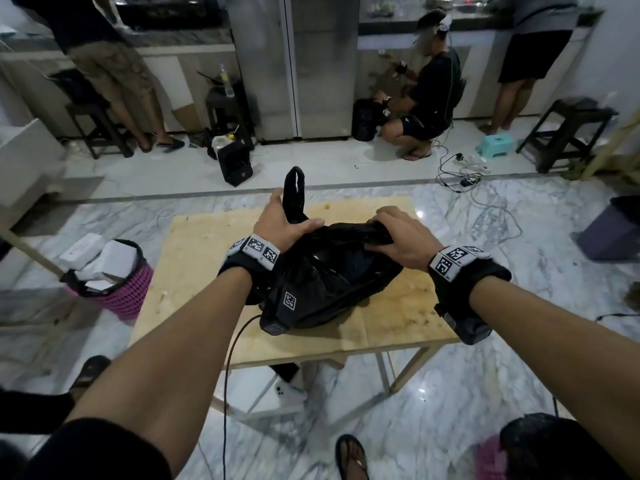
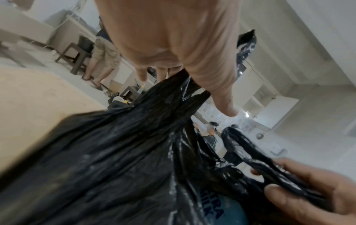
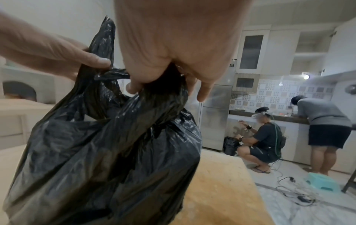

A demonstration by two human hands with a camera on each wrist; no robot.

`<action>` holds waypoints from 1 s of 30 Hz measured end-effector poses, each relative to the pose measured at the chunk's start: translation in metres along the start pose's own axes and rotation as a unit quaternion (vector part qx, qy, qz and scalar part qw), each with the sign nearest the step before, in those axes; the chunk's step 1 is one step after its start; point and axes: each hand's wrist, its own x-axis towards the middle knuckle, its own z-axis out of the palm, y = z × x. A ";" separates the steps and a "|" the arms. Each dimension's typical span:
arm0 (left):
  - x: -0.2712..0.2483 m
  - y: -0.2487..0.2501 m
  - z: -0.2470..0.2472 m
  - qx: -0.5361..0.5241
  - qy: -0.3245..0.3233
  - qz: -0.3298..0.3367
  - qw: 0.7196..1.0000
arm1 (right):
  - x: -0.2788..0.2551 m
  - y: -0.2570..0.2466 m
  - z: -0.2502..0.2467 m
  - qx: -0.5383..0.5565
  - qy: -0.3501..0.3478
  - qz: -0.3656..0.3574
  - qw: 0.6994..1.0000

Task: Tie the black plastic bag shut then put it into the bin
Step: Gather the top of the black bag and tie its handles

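Note:
A black plastic bag [image 1: 329, 282] lies on a plywood table [image 1: 207, 271]. My left hand [image 1: 280, 220] grips the bag's left handle [image 1: 294, 185], whose loop stands up above the fingers. My right hand [image 1: 401, 240] grips the bunched right handle at the bag's top. In the left wrist view, my left hand [image 2: 173, 45] holds gathered plastic of the bag [image 2: 115, 152]; the mouth gapes and a blue carton [image 2: 221, 213] shows inside, with my right hand [image 2: 308, 197] holding the other handle. The right wrist view has my right hand [image 3: 173, 38] closed round the bag [image 3: 115, 152] neck.
A pink basket bin [image 1: 121, 289] with a black liner and white boxes stands left of the table. A grey bin [image 1: 613, 233] is on the floor at the right. Cables [image 1: 464, 174], a black case [image 1: 235, 164], stools and several people fill the kitchen side beyond.

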 end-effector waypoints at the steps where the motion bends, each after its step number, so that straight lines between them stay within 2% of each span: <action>1: 0.002 0.002 0.003 -0.024 -0.002 -0.005 1.000 | 0.005 0.003 0.003 0.019 0.005 -0.002 1.000; 4: 0.011 0.006 0.012 -0.090 0.027 -0.034 0.995 | 0.022 0.006 0.006 0.090 0.037 0.005 0.995; 8: 0.024 0.006 0.025 -0.189 0.062 -0.079 0.977 | 0.042 0.003 0.008 0.220 0.056 0.064 0.972; 10: 0.024 0.010 0.028 -0.230 0.070 -0.091 0.966 | 0.052 0.001 0.011 0.312 0.065 0.092 0.944; 13: 0.019 0.014 0.026 -0.291 0.084 -0.118 0.946 | 0.065 -0.006 0.016 0.479 0.068 0.121 0.867; 15: 0.019 0.012 0.024 -0.337 0.093 -0.141 0.926 | 0.071 -0.011 0.016 0.549 0.068 0.130 0.823; 17: 0.022 0.010 0.021 -0.380 0.098 -0.162 0.905 | 0.075 -0.018 0.014 0.577 0.064 0.142 0.802; 20: 0.025 0.010 0.019 -0.400 0.098 -0.175 0.894 | 0.084 -0.027 0.016 0.591 0.077 0.151 0.789; 22: 0.026 0.009 0.018 -0.389 0.096 -0.169 0.900 | 0.092 -0.030 0.019 0.586 0.082 0.152 0.791; 25: 0.024 0.008 0.015 -0.282 0.088 -0.120 0.948 | 0.100 -0.029 0.024 0.520 0.074 0.149 0.837; 28: 0.020 0.007 0.015 -0.113 0.102 -0.005 0.988 | 0.104 -0.027 0.034 0.454 0.030 0.140 0.879; 30: 0.019 0.005 0.017 0.013 0.112 0.105 0.988 | 0.106 -0.026 0.039 0.429 -0.010 0.127 0.894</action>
